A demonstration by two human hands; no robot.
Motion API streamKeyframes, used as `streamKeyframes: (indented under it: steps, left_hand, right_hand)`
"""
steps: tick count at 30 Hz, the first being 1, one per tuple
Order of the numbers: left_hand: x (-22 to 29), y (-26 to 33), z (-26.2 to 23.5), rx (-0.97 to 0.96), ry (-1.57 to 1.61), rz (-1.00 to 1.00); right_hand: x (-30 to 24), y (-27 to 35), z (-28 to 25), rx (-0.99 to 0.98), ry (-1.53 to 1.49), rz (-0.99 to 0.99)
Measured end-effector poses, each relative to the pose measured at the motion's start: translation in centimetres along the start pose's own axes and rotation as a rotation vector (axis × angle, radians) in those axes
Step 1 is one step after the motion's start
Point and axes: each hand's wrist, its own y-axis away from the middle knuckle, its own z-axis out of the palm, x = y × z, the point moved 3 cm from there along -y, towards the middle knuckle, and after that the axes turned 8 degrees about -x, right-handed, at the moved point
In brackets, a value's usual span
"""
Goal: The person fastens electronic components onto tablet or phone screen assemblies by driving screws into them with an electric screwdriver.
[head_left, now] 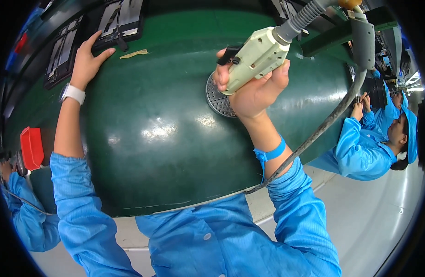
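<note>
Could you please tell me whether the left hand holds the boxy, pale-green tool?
No, the right hand grips the pale-green tool.

black device (128, 19) partly beyond top edge

Left hand (87, 64), pale-strapped watch (75, 94) at wrist, fingers spread beside a black-framed unit (122, 21); right hand (254, 92), blue band (273, 150) at wrist, gripping a cream tool (258, 57) with black lever (229, 55) and ribbed hose (302, 21); round perforated metal disc (217, 99), partly hidden behind tool; green work surface (143, 97); tan strip (134, 54) near left hand; red bin (32, 147); blue-clad co-worker (367, 150), far right; another's sleeve (35, 226), far left
</note>
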Motion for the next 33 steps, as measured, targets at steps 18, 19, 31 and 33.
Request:
streamKeyframes:
  steps: [18,19,31,33]
  left_hand:
    - [7.8,6.0,1.8,0.038,1.38,-0.487]
    - [8.9,8.4,1.4,-0.003,1.358,-0.479]
    - [18.2,16.3,-2.5,-0.056,-0.086,0.472]
    - [20.6,15.8,-1.7,-0.168,-0.151,0.741]
  right_hand:
    - [-1.0,1.2,-1.6,0.028,-0.03,-0.098]
    - [-1.3,1.4,-1.7,0.046,-0.018,-0.127]
    - [-2.2,1.7,-1.9,0.011,0.095,-0.117]
    - [-2.0,1.9,-1.9,-0.008,0.115,-0.116]
